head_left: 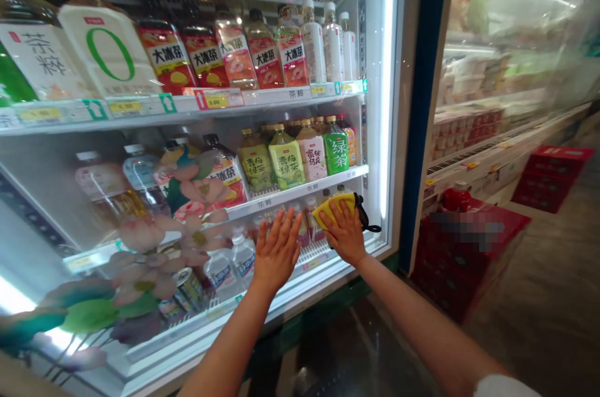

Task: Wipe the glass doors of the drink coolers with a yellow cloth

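Note:
A glass door (300, 150) fronts a lit drinks cooler, with a lotus flower decal (145, 259) across its lower left. My left hand (280, 246) is laid open against the glass near the lower shelf, its fingers stretched upward and nothing in it. To its right, my right hand (345, 231) holds a yellow cloth (324, 217) with a black edge and loop, pressing it to the glass near the door's right side. Its fingers lie over the cloth, and part of the cloth is hidden under the palm.
Behind the glass stand several bottles (287, 159) on white shelves with price tags. A blue post (434, 72) separates this cooler from an open chilled display (487, 97) on the right. Red boxes (506, 222) are stacked on the floor there, with a red container (457, 197) on top.

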{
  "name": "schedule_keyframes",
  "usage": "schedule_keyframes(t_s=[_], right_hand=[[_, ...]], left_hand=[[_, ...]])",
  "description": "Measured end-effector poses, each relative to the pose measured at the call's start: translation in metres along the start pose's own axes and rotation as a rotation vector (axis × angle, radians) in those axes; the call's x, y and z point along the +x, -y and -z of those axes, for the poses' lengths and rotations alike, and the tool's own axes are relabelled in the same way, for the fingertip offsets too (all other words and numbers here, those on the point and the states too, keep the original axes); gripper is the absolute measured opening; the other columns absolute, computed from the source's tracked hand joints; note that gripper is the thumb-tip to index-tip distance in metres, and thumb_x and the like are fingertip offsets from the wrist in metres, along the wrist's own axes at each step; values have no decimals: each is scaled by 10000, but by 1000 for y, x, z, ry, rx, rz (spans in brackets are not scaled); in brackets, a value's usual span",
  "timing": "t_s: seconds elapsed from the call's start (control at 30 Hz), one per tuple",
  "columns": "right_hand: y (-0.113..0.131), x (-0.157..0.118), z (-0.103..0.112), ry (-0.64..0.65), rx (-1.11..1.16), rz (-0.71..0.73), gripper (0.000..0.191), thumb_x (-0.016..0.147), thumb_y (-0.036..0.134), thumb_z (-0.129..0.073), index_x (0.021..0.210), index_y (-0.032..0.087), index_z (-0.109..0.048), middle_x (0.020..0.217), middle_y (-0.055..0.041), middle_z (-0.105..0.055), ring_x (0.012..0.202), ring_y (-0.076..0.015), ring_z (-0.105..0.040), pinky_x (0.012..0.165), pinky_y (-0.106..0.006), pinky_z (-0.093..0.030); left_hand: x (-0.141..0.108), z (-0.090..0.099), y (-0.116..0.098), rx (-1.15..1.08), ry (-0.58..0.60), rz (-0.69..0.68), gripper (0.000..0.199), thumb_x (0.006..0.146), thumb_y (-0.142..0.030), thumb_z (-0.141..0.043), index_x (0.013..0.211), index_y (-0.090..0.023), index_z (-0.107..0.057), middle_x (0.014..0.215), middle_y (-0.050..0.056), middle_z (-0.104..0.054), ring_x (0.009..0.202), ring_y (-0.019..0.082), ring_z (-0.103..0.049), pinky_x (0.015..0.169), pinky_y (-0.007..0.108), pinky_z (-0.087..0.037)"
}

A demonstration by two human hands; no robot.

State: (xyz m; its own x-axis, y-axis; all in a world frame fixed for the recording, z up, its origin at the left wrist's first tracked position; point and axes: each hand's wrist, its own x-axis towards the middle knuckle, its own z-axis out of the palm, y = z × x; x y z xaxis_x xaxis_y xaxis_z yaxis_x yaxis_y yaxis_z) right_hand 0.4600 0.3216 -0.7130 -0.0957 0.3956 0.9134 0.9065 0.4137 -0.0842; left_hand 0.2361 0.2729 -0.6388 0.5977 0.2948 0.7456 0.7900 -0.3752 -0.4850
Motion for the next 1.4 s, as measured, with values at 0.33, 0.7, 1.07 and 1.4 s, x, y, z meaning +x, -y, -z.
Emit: schedule_keyframes(t_s=[0.33, 0.7, 1.07, 1.4], right_hand=[[51, 61, 2, -153, 43, -317, 617, 1040, 362, -413, 1636, 342, -257, 1728, -79, -201, 1601, -357, -62, 1213, -713, -122], [79, 56, 1, -157, -59, -329, 644, 1021, 313, -422, 1641, 287, -250, 1716, -125, -224, 1589, -354, -120, 1201, -673, -188], [121, -3, -18, -109, 18, -217, 710, 983, 200, -427, 1643, 348, -214, 1712, -85, -253, 1587, -330, -164, 1218, -654, -218], [205, 46, -2, -23, 11, -68, 682, 995, 249, -487, 1626, 383, -263, 1735, -64, -182, 1588, -348, -154, 1198, -652, -235]], left_hand=[[-24, 17, 20, 27, 16, 44, 806, 959, -341, -612, 1647, -203, -215, 1687, 87, -259, 1602, 231, 18, 1306, 511, 96], [-58, 33, 46, 25, -7, 114, 870, 938, -368, -663, 1649, -256, -173, 1687, 69, -272, 1600, 232, -4, 1316, 492, 61], [-101, 46, 55, 36, -36, 300, 904, 934, -412, -678, 1652, -292, -143, 1719, 75, -189, 1603, 289, -12, 1312, 561, -6], [-137, 82, 102, 33, 22, 262, 963, 898, -432, -724, 1650, -330, -133, 1738, 65, -71, 1602, 320, -19, 1305, 584, -74]])
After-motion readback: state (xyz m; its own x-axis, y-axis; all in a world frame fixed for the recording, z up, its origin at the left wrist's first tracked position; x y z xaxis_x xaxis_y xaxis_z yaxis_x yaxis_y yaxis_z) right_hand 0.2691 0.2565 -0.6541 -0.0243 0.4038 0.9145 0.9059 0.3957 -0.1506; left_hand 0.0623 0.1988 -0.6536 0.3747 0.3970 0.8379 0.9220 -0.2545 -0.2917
